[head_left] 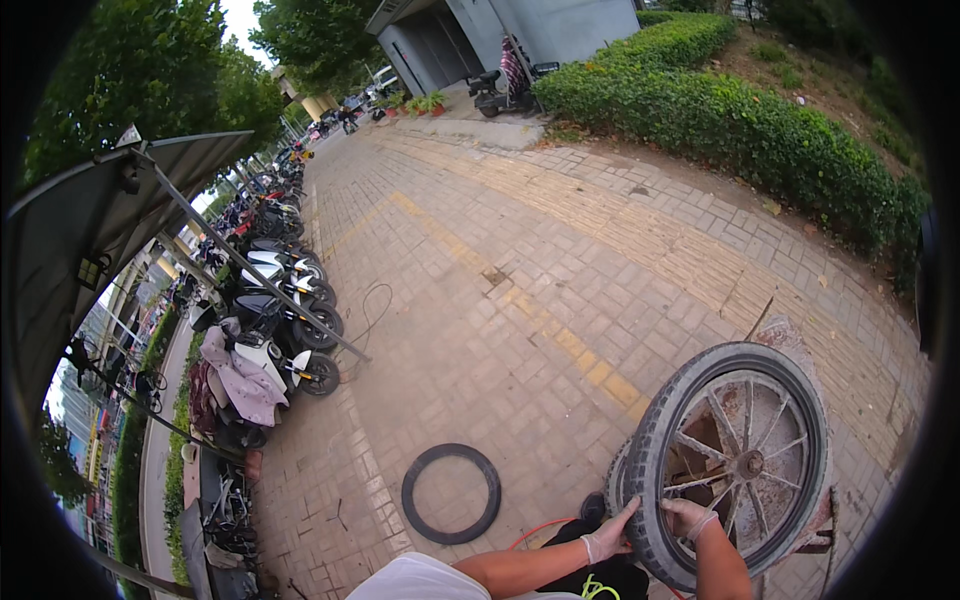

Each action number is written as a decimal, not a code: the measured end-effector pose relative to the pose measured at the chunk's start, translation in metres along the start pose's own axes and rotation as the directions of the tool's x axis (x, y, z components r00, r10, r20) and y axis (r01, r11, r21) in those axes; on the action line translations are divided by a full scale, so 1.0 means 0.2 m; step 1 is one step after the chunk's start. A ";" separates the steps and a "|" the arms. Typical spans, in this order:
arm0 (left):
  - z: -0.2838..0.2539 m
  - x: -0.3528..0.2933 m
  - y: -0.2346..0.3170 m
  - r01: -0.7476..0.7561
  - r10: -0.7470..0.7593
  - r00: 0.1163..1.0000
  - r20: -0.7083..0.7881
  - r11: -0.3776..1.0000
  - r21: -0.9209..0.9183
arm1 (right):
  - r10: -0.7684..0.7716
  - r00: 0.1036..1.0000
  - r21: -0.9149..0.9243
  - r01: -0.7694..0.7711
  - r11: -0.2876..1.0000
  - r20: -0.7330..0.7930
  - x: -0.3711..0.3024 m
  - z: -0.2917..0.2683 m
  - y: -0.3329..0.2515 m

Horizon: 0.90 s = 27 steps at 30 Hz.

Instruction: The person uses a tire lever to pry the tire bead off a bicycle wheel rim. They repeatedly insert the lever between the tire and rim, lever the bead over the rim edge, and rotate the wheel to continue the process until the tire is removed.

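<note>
A spoked wheel with a black tire lies tilted at the lower right on a worn, rust-stained stand. Its pale, dirty spokes meet at a rusty hub. My left hand, in a thin clear glove, presses its thumb to the outer tread, with its other fingers partly hidden. On the inner side of the same tire, my gloved right hand curls its fingers at the sidewall beside the rim. Part of another tire shows behind the wheel's left side.
A loose black tire lies flat on the brick paving left of my arms. An orange-red hose runs near my dark shoe. Parked scooters line the left under a metal canopy. A hedge borders the right.
</note>
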<state>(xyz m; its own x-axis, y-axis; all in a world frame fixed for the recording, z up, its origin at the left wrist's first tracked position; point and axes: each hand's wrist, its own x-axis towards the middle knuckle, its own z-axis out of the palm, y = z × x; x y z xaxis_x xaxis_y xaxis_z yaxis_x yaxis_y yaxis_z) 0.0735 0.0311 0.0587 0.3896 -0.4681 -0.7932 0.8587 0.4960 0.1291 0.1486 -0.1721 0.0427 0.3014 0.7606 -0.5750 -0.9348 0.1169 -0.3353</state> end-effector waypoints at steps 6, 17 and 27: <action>0.00 0.01 0.02 -0.010 0.010 1.000 -0.026 1.000 -0.007 | -0.003 0.998 -0.049 0.007 0.999 0.066 -0.01 -0.02 0.03; 0.11 -0.13 0.07 -0.020 0.023 0.997 -0.071 0.999 0.043 | 0.018 0.999 -0.091 -0.022 0.996 -0.046 -0.08 0.00 0.06; 0.07 -0.13 0.16 -0.161 0.169 0.979 -0.116 0.984 0.075 | -0.005 0.983 -0.145 -0.022 0.989 -0.185 -0.07 0.06 0.05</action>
<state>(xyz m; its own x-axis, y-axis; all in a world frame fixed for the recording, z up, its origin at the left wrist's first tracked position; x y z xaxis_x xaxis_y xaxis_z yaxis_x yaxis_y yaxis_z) 0.0960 0.0482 0.0916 0.4875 -0.2896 -0.8237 0.8074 0.5086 0.2990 0.1317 -0.1738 0.0567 0.3356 0.6284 -0.7018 -0.9044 0.0064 -0.4267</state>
